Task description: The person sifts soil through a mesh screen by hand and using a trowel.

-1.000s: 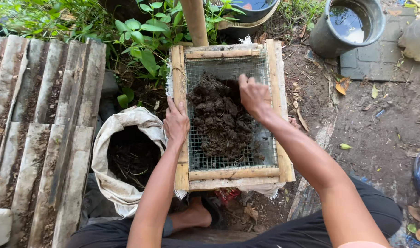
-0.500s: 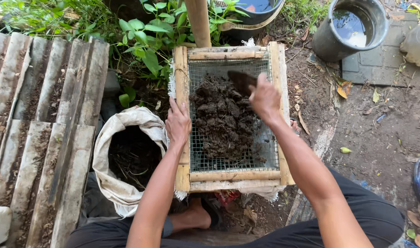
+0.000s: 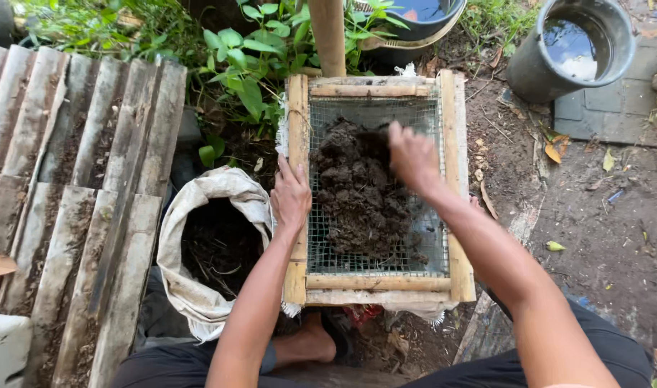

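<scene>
Over the ground in front of us sits one sieve (image 3: 375, 284), bamboo frame with wire mesh, holding one heap of dark soil (image 3: 357, 194) in its middle. Our left hand (image 3: 291, 195) grasps the sieve's left rail, fingers wrapped on the bamboo. Our right hand (image 3: 412, 154) is on the soil's top right edge, blurred; we cannot tell if it is clenched or loose. One white sack (image 3: 192, 287) stands open just left of the sieve, dark matter inside. Two buckets: one grey (image 3: 569, 47) with water at upper right, one dark (image 3: 414, 18) behind the sieve. One bamboo post (image 3: 328, 36) rises at the far edge. Weathered planks (image 3: 62, 187) lie left.
</scene>
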